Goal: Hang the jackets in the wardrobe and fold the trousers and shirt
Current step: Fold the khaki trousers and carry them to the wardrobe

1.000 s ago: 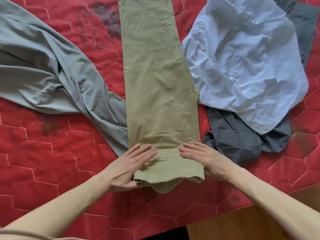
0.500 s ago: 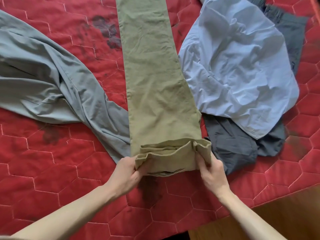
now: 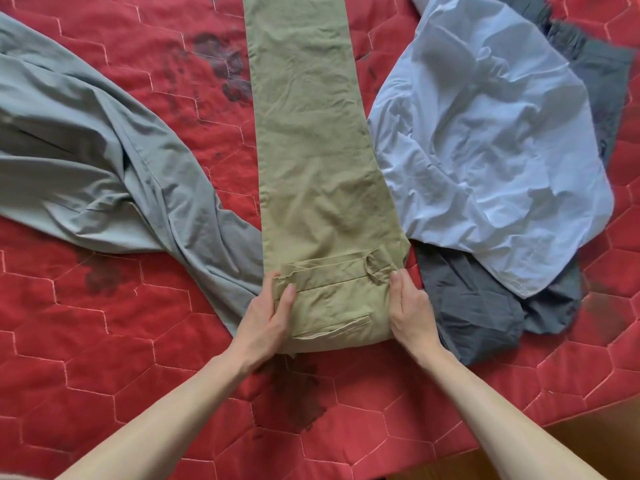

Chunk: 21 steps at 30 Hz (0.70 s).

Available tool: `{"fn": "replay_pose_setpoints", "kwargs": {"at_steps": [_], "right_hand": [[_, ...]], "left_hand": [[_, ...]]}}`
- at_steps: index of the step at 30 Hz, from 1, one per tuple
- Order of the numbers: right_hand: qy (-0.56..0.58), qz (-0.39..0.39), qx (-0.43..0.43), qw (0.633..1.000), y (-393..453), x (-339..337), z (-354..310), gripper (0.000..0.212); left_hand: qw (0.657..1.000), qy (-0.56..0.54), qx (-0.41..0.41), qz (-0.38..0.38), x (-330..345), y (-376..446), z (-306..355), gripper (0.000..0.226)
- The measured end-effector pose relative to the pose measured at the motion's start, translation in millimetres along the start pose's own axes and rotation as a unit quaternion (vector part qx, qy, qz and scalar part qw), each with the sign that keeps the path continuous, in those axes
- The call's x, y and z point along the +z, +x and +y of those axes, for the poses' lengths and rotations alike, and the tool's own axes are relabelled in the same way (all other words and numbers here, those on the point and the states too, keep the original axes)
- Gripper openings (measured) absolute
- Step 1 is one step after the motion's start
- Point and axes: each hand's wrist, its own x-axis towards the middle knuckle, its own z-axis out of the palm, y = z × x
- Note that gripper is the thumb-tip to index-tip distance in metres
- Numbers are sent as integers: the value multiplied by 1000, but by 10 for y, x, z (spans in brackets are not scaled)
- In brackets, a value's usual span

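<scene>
Both hands (image 3: 341,315) gripping folded khaki trousers (image 3: 311,150)

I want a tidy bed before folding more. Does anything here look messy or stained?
Yes. The red quilt has dark blotches, one above the khaki trousers' left edge and one under the fold. The light blue shirt lies crumpled over a dark grey garment. The khaki trousers lie straight.
</scene>
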Motion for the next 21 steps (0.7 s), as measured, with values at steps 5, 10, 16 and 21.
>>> {"fn": "replay_pose_setpoints", "kwargs": {"at_steps": [5,10,16,21], "right_hand": [[-55,-65,0,996,208,13,-44,45],[-162,-37,85,982,122,34,-69,41],[-206,-38,102,972,119,6,-148,40],[-149,14,91,985,110,12,-134,36]], "left_hand": [[993,-67,-24,89,65,143,188,14],[982,47,-64,174,165,302,228,33],[918,224,55,324,292,256,316,42],[809,464,354,68,323,-65,-5,64]]}}
